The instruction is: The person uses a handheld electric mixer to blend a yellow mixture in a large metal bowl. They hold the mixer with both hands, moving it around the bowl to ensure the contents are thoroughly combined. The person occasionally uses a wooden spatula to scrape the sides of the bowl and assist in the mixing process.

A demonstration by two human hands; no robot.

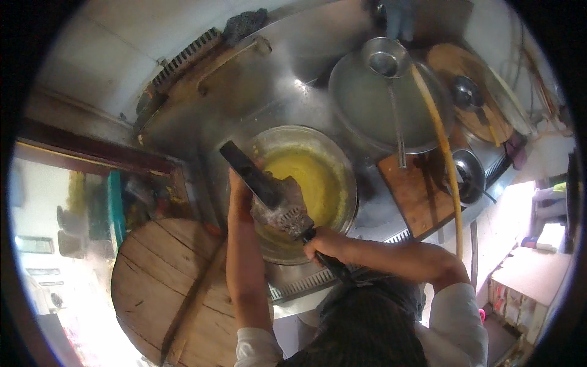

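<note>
Here — black handle [332, 265] inside right fingers [315, 246]

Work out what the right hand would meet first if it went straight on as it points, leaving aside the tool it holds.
Most likely the left forearm: the right hand points leftward over the round metal pan. Depth is unclear, so it might pass above or below that arm.
</note>
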